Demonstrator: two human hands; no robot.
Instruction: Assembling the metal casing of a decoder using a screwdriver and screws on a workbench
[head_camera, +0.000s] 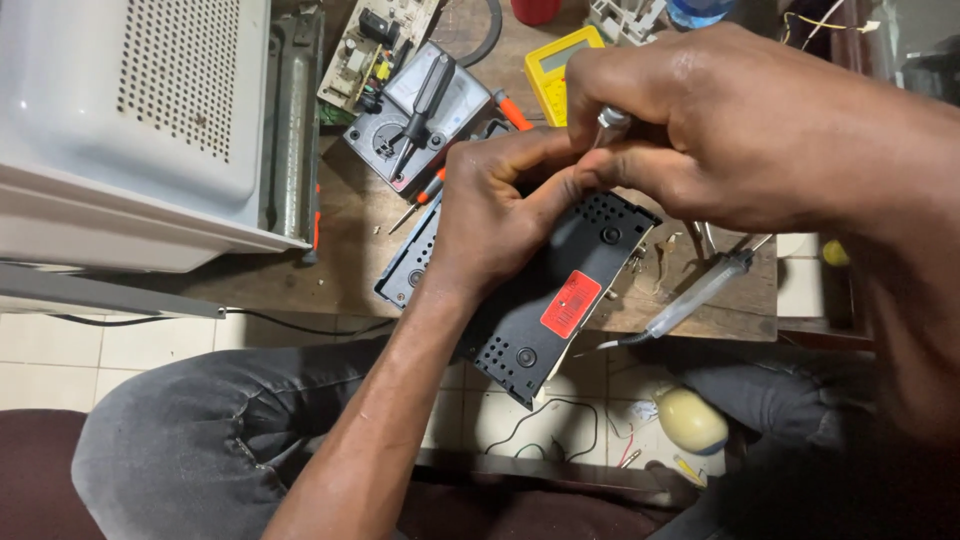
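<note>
I see my left hand (490, 220) clamped on one black box (560, 290), my right hand (720, 120) pinching one screwdriver (610, 122), two more screwdrivers on the worktop (340, 250).

wooden bench (340, 255) | on it: white appliance casing (130, 130), analog meter (425, 115), yellow multimeter (556, 68), circuit board (375, 45)

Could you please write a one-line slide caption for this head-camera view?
Left hand steadies a black electronics module while the right hand works a small tool at its top edge.
</note>
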